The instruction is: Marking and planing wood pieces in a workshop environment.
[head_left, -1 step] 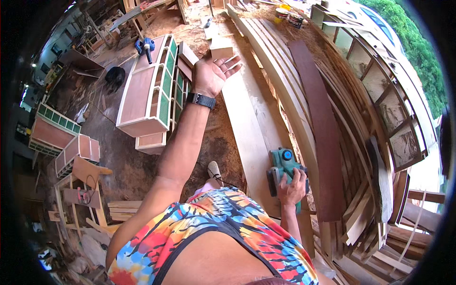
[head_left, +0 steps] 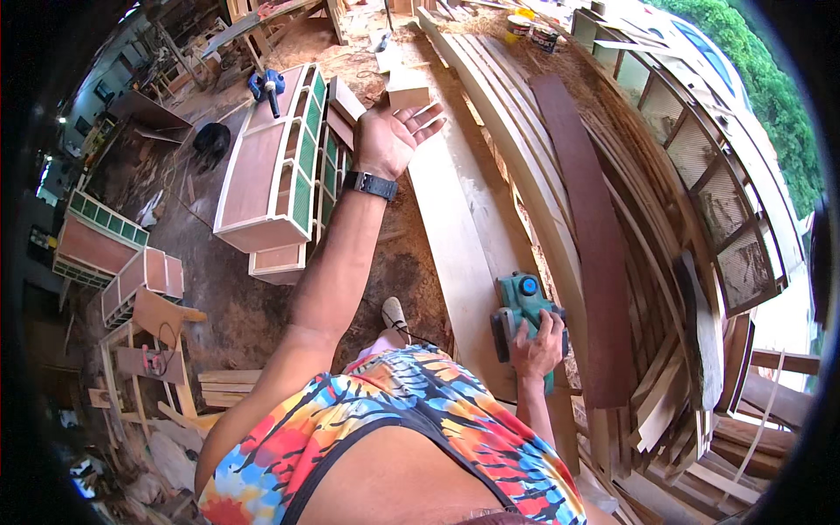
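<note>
My right hand (head_left: 535, 350) grips a teal electric hand planer (head_left: 525, 302) with a blue knob at its front. The planer rests on a long pale board (head_left: 455, 236) just right of my body. Ahead of me my left arm is stretched out, a dark watch on the wrist. My left hand (head_left: 391, 140) is palm up with its fingers extended, and nothing shows in the palm. A pale wooden block (head_left: 408, 87) lies right beyond those fingers; whether they touch it cannot be told.
Long planks are stacked at right, a dark reddish board (head_left: 582, 236) on top. To the left stands a wooden cabinet frame (head_left: 262, 175) with green mesh, a blue blower (head_left: 267, 87) on it. Sawdust covers the ground. Several buckets (head_left: 525, 26) stand far off.
</note>
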`<state>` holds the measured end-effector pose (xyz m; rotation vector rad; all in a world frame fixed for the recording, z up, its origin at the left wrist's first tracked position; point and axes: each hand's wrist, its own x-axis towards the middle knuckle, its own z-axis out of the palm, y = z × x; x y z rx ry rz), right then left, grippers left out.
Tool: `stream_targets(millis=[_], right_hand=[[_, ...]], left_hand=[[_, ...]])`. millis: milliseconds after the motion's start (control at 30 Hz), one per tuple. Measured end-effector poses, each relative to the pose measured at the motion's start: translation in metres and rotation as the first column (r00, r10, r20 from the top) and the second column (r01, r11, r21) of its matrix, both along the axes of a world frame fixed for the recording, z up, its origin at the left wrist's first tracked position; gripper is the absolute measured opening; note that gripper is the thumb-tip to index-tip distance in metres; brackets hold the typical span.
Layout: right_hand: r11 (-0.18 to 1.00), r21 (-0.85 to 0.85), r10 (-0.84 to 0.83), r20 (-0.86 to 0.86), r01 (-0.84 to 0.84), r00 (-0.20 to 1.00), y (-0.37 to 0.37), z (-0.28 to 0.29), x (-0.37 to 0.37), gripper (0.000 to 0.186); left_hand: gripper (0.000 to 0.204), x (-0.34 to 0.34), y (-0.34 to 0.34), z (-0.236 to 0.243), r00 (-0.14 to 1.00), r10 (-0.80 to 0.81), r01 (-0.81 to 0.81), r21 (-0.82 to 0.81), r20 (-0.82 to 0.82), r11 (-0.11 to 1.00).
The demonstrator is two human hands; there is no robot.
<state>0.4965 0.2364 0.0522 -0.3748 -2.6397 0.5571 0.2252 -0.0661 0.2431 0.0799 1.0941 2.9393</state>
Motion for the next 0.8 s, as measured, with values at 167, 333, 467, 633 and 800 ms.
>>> stream_targets(millis=[167,333,467,633,800], right_hand=[[1.0,0.0,-0.009,-0.012,0.009,1.0,0.0,0.001,0.0,0.039],[1.0,-0.006,-0.007,0.018,0.007,1.0,-0.003,0.003,-0.001,0.042],[1.0,0.006,-0.011,0.01,0.011,1.0,-0.003,0.002,0.0,0.041],[1.0,0.016,0.01,-0.011,-0.009,1.0,-0.003,0.0,-0.001,0.042],[0.999,0.036,0.016,-0.028,-0.015,0.999,-0.004,0.0,-0.001,0.042]], left_hand=[[0.049,-0.004,0.003,-0.003,0.999,0.001,-0.003,0.044,0.043,0.999],[0.061,-0.006,0.01,0.0,1.0,0.008,-0.007,-0.039,0.014,0.999],[0.051,-0.007,0.018,0.003,1.0,0.011,-0.011,0.0,0.0,1.0],[0.046,-0.011,0.026,0.006,0.999,0.011,-0.012,-0.022,-0.035,1.0],[0.049,-0.015,0.028,0.004,1.0,0.004,-0.005,0.017,0.013,1.0]])
